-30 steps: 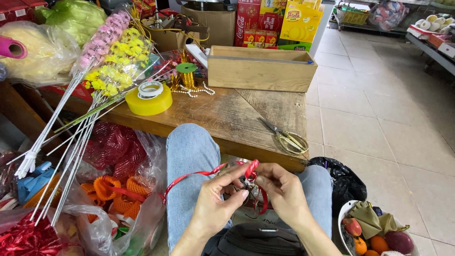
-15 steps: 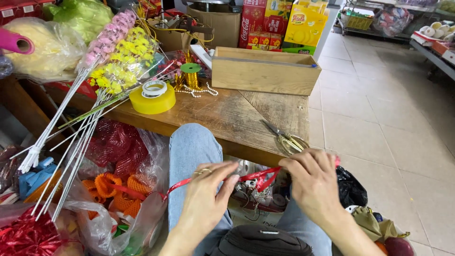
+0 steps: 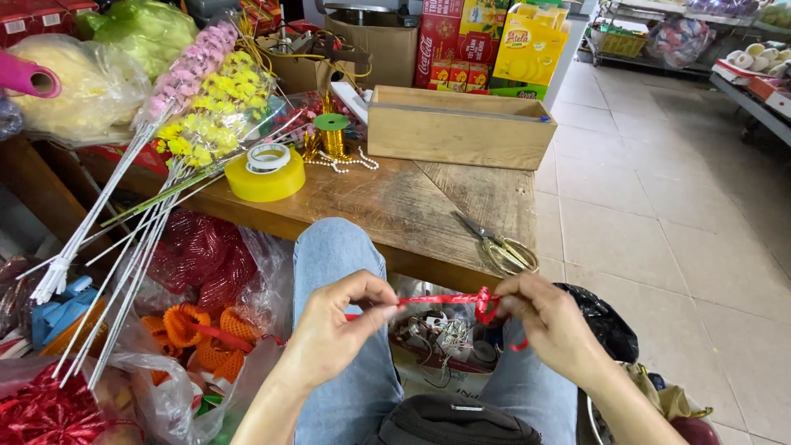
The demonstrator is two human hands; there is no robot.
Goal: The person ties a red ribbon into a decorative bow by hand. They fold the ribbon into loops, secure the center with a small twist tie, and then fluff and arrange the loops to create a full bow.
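red ribbon [image 3: 437,300] now pulled taut between both hands
left hand [image 3: 334,330] and right hand [image 3: 550,323] have drawn apart; fingers pinched shut on it, knot tightening, scissors [image 3: 498,245] untouched on table [image 3: 395,198].

Bare forearms, light blue jeans [image 3: 338,272]

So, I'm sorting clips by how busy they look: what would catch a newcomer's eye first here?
First the red ribbon, pulled taut between the left hand and right hand above the person's lap. Next, the artificial flower stems, pink and yellow, fanning across the left of the wooden table. Beside them sits a yellow tape roll, with scissors near the table's front edge.
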